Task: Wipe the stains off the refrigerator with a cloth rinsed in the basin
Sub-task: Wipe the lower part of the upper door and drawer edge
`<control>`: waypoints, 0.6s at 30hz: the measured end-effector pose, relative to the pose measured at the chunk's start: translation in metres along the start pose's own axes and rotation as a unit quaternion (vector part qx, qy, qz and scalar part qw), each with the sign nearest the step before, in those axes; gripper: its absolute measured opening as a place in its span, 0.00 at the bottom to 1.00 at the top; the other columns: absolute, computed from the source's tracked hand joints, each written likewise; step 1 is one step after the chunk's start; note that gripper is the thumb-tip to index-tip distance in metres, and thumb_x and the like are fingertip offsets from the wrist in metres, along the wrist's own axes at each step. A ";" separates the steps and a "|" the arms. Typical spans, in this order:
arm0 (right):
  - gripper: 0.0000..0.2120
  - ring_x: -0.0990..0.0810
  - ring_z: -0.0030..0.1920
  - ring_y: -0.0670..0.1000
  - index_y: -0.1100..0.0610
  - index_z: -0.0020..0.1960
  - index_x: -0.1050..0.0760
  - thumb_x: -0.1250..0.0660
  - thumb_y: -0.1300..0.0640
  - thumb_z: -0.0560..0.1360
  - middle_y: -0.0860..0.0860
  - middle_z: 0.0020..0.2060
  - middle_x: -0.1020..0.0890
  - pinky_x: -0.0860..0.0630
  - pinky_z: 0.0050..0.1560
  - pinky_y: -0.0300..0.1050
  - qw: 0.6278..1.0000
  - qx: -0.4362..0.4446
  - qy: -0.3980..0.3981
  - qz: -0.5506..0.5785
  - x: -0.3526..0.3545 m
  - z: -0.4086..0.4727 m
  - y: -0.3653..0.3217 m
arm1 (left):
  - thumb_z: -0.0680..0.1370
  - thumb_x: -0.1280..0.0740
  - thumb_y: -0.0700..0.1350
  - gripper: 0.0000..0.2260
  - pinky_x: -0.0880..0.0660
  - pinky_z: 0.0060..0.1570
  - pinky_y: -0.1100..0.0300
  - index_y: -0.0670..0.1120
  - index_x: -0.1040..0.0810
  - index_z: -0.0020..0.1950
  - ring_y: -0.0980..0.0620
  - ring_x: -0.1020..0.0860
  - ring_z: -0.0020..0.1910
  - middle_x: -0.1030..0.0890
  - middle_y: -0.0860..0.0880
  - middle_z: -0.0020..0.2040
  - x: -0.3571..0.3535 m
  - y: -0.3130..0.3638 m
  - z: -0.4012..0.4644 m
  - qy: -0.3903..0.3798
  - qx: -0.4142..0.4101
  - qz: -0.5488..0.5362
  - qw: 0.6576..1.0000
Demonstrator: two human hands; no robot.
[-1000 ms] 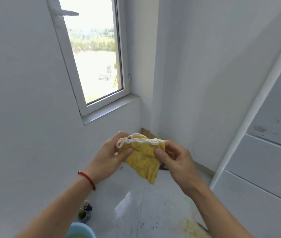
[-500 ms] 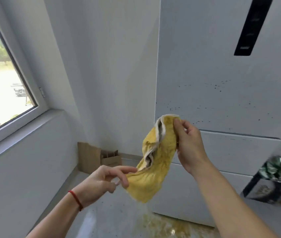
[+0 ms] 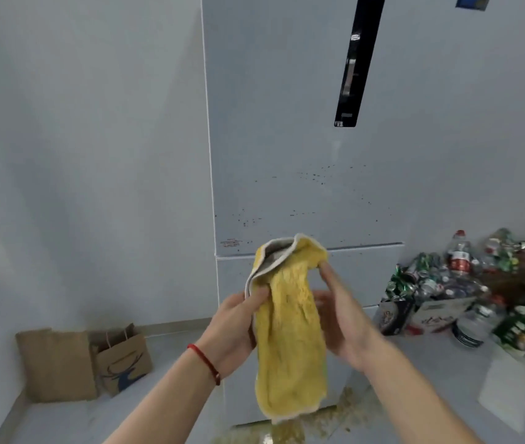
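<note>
I see the cloth (image 3: 290,334) held up in front of the refrigerator (image 3: 303,123), hanging lengthwise between both hands. It is yellow and nubbly like terry or microfibre, with a pale grey-white binding along its edge; the top is folded over so the grey inner face shows, and the lower end droops loose and rumpled.

My left hand (image 3: 237,325) has its grip clamped on the cloth's left edge, thumb on the yellow face and fingers behind. My right hand (image 3: 341,318) pinches the top right corner with its fingertips, the rest of the fingers long and fairly straight beside the fabric. A red string bracelet (image 3: 205,363) circles the left wrist.

The refrigerator is a smooth, flat, pale grey-white slab with a glossy black vertical strip (image 3: 355,59) high on the door and a seam above the drawer fronts. Small dark specks (image 3: 315,177) scatter over the door above that seam. A yellowish gritty spill (image 3: 287,434) lies on the floor at its foot. Brown paper bags (image 3: 85,360) stand against the left wall; crushed cans and plastic bottles (image 3: 460,277) are heaped at right.
</note>
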State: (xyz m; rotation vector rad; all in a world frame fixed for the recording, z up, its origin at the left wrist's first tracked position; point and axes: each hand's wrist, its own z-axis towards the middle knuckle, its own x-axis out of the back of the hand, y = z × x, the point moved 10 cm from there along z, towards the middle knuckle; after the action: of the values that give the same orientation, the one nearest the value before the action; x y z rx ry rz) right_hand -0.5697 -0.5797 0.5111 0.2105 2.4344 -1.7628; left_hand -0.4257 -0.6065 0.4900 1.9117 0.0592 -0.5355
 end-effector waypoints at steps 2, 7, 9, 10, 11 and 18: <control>0.34 0.16 0.60 0.59 0.60 0.63 0.17 0.41 0.31 0.81 0.60 0.59 0.15 0.23 0.66 0.58 0.997 -0.068 -0.037 0.019 -0.014 -0.015 0.067 | 0.84 0.35 0.46 0.16 0.20 0.59 0.43 0.34 0.20 0.62 0.39 0.15 0.55 0.15 0.36 0.55 0.021 -0.030 0.008 -0.005 0.104 0.045 0.993; 0.12 0.13 0.49 0.55 0.63 0.56 0.17 0.29 0.54 0.80 0.59 0.51 0.12 0.17 0.50 0.51 0.992 -0.063 0.091 -0.067 0.009 0.000 0.100 | 0.81 0.31 0.52 0.20 0.17 0.51 0.43 0.33 0.21 0.57 0.45 0.15 0.40 0.16 0.41 0.43 0.077 -0.048 0.021 0.036 0.142 0.221 0.964; 0.11 0.13 0.52 0.60 0.65 0.56 0.17 0.27 0.57 0.79 0.61 0.50 0.12 0.17 0.53 0.55 0.990 -0.059 0.118 -0.054 0.012 0.006 0.096 | 0.77 0.27 0.56 0.26 0.17 0.48 0.40 0.32 0.20 0.56 0.46 0.17 0.39 0.18 0.42 0.41 0.096 -0.036 0.029 0.072 0.095 0.277 0.953; 0.10 0.13 0.53 0.61 0.65 0.56 0.16 0.27 0.58 0.79 0.60 0.49 0.12 0.17 0.55 0.56 0.989 -0.052 0.127 -0.061 0.010 0.007 0.093 | 0.73 0.24 0.59 0.29 0.17 0.47 0.40 0.32 0.20 0.55 0.46 0.17 0.40 0.17 0.43 0.42 0.102 -0.029 0.032 0.088 0.070 0.283 0.953; 0.09 0.13 0.53 0.61 0.63 0.56 0.16 0.26 0.59 0.79 0.59 0.48 0.12 0.16 0.55 0.56 0.986 -0.035 0.143 -0.082 0.008 0.010 0.088 | 0.69 0.22 0.61 0.32 0.17 0.47 0.39 0.34 0.20 0.56 0.46 0.15 0.41 0.15 0.44 0.44 0.107 -0.024 0.034 0.094 0.053 0.270 0.957; 0.27 0.16 0.55 0.49 0.42 0.69 0.31 0.24 0.56 0.77 0.50 0.53 0.16 0.19 0.62 0.52 0.950 0.086 0.202 -0.224 0.022 0.022 0.044 | 0.70 0.22 0.36 0.33 0.21 0.52 0.59 0.60 0.27 0.68 0.49 0.18 0.50 0.19 0.49 0.51 0.066 0.005 0.046 -0.096 -0.095 0.426 0.895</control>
State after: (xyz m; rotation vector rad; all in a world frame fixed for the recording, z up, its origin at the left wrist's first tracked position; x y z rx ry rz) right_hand -0.5827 -0.5865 0.4593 0.0355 2.7751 -2.3291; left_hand -0.3809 -0.6634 0.4550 1.4869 -0.7946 -0.1014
